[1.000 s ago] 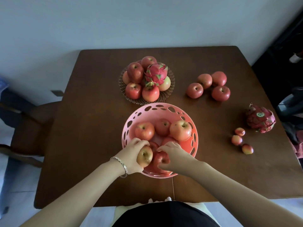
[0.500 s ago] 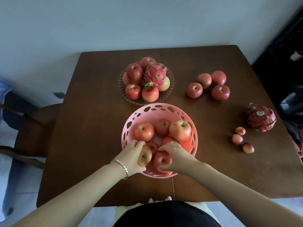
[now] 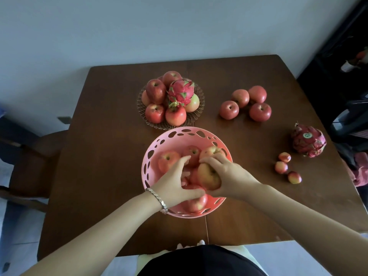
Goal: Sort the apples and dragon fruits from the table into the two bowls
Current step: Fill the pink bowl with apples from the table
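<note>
Right, I have both hands over the pink bowl (image 3: 179,132), which sits at the near middle of the desk (image 3: 109,156). The right hand (image 3: 229,176) is clenched around a yellowish-red apple (image 3: 208,176), fingers curled over its top, and holds it just above the apples heaped inside the bowl. The left hand (image 3: 174,181), with a bracelet (image 3: 159,200) at the wrist, reaches in beside it. Its fingers (image 3: 184,159) lie stretched out and relaxed across the fruit, and its thumb meets the underside of the apple in my right hand. That hand is a little blurred, but I see nothing gripped in it.

Behind the pink bowl and just beside its far rim stands a glass bowl (image 3: 200,111) piled with apples, with a dragon fruit (image 3: 181,92) perched on top. Four loose apples (image 3: 229,109) sit clustered on the desk to the right of the glass bowl. Further right, near the desk's edge, a second dragon fruit (image 3: 307,140) lies on its side with a sticker on it. Three small red fruits (image 3: 281,167) lie close together just in front of it.
</note>
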Demonstrator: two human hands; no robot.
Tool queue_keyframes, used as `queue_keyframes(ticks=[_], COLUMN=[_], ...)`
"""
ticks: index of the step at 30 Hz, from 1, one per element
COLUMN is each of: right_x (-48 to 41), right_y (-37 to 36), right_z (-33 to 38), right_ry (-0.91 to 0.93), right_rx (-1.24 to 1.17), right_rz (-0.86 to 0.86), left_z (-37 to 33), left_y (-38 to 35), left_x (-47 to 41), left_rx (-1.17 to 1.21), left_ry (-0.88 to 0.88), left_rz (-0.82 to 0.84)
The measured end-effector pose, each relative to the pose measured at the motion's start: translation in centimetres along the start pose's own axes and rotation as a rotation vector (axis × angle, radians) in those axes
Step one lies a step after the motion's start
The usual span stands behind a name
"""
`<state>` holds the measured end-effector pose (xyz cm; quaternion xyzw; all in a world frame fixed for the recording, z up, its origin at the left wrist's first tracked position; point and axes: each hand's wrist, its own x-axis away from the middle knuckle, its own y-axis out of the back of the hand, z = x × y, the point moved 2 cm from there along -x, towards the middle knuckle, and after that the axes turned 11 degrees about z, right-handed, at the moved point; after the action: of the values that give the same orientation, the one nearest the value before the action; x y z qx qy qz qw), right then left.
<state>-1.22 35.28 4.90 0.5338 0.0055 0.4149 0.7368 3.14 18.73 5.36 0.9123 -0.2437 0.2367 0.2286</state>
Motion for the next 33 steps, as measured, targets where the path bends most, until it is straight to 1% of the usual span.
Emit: queue_keyframes(ticks=[2,3,7,10,14,18,20,22,25,27,29,30,31,33], right_x=[0.1,0.2,0.6,0.6,0.7,1.1,1.1,0.9,0.6,0.6,1.0,1.2,1.4,1.7], right_y=[-0.4,-0.8,-2.7,-3.0,-3.4,-5.0,-5.2,-5.2,-4.7,-4.3,-4.1,-3.8,-3.3,-1.8], right_z=[-1.3,-1.6,-1.3,-1.2,-1.3,-1.0,-1.0,-0.8,0.0,0.2,-0.4,-0.4,-0.4,-0.5], right_ry=[-0.104,-0.119,-0.117,-0.149,-0.222,-0.281,-0.314,-0.385,-0.423,-0.406,-0.367,-0.353,-0.33,-0.272], right_rx=[-0.03,-0.026,0.142,0.153,0.072,0.204,0.196,0.172,0.161,0.119,0.09,0.092,0.085,-0.005], right_rz=[-0.011,-0.004,0.069,0.09,-0.019,-0.154,-0.212,-0.236,-0.197,-0.103,-0.019,0.01,0.02,-0.004], left_z=[0.3,0.5,1.5,2.1,2.2,2.0,1.9,2.0,1.9,1.5,0.7,0.3,-0.2,-1.3], left_y=[-0.2,-0.5,-2.7,-3.9,-4.2,-3.8,-3.6,-3.6,-3.6,-2.9,-1.6,-0.9,-0.1,1.2], left_x=[-0.5,-0.7,-1.2,-1.6,-1.8,-1.9,-1.9,-2.0,-2.2,-2.3,-2.5,-2.7,-3.0,-3.7], left_rx=[-0.184,-0.266,-0.514,-0.62,-0.608,-0.591,-0.586,-0.583,-0.576,-0.533,-0.441,-0.401,-0.375,-0.337], left_ry=[0.006,0.022,0.142,0.198,0.201,0.201,0.198,0.199,0.178,0.157,0.163,0.175,0.183,0.166], left_rz=[-0.017,-0.004,0.118,0.117,0.061,0.055,0.06,0.064,0.053,0.105,0.161,0.145,0.094,-0.047])
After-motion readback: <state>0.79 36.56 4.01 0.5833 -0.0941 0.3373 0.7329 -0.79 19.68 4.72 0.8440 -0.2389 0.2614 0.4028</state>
